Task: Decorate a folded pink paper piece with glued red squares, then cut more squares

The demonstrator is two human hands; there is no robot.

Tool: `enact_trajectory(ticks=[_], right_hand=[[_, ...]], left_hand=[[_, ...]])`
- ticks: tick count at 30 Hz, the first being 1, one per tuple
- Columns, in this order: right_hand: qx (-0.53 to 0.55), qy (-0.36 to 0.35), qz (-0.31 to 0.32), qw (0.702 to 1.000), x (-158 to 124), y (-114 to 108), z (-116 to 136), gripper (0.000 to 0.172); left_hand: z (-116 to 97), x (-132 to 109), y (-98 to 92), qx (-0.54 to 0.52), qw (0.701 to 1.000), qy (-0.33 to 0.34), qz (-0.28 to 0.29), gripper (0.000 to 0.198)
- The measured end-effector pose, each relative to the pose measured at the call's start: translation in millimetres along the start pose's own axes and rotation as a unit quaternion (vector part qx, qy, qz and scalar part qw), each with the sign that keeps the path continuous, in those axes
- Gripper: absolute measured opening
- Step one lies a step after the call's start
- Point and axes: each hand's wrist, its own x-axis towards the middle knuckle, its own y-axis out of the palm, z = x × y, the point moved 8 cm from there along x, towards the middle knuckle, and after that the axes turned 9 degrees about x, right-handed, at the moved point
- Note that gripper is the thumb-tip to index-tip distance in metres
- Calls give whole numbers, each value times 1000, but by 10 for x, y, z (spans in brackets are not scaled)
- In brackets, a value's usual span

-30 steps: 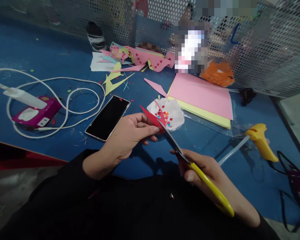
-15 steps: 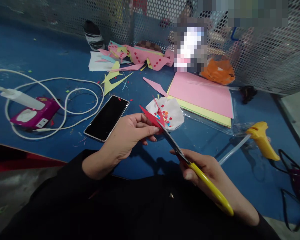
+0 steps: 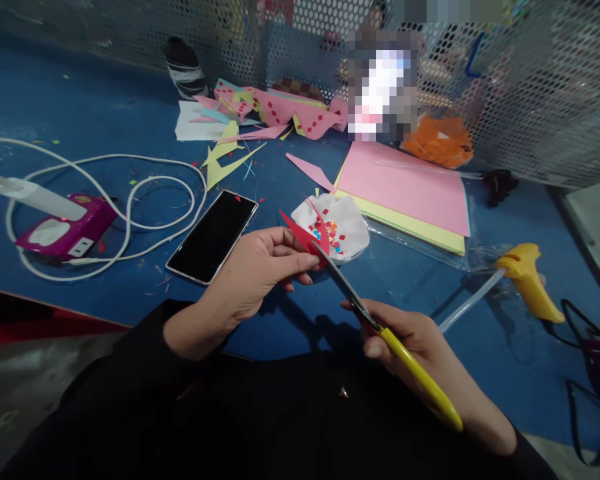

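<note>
Between thumb and fingers, my left hand [image 3: 260, 270] pinches a piece of red paper [image 3: 300, 233] with pointed ends. My right hand [image 3: 410, 340] is wrapped round the yellow handles of a pair of scissors [image 3: 347, 287]. The blade tips meet the red paper right by my left fingertips. Just behind the paper lies a crumpled white paper [image 3: 355, 230] bearing small red, orange and blue paper bits. A dark-screened phone [image 3: 213, 237] rests on the blue table to the left of my left hand.
Pink and yellow paper sheets [image 3: 405, 187] lie at right, near a yellow glue gun [image 3: 527, 280]. A purple power socket [image 3: 67, 227] with a looped white cable sits left. Paper scraps [image 3: 227, 160], a pink cut-paper piece [image 3: 290, 117] and an orange paper bundle [image 3: 439, 140] lie toward the mesh panel.
The red paper strip near the blades has spread slightly apart from the rest. Both hands stay nearly in place, and the view has shifted a little.
</note>
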Motion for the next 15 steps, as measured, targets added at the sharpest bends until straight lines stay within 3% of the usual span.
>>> enact_trajectory(ticks=[7, 15], right_hand=[[-5, -4, -5, 1000, 7, -7, -9, 41], [19, 17, 1, 1000, 2, -1, -28, 49]], left_hand=[[17, 4, -9, -2, 1000, -4, 4, 13], [-17, 0, -47, -11, 1000, 10, -7, 14]])
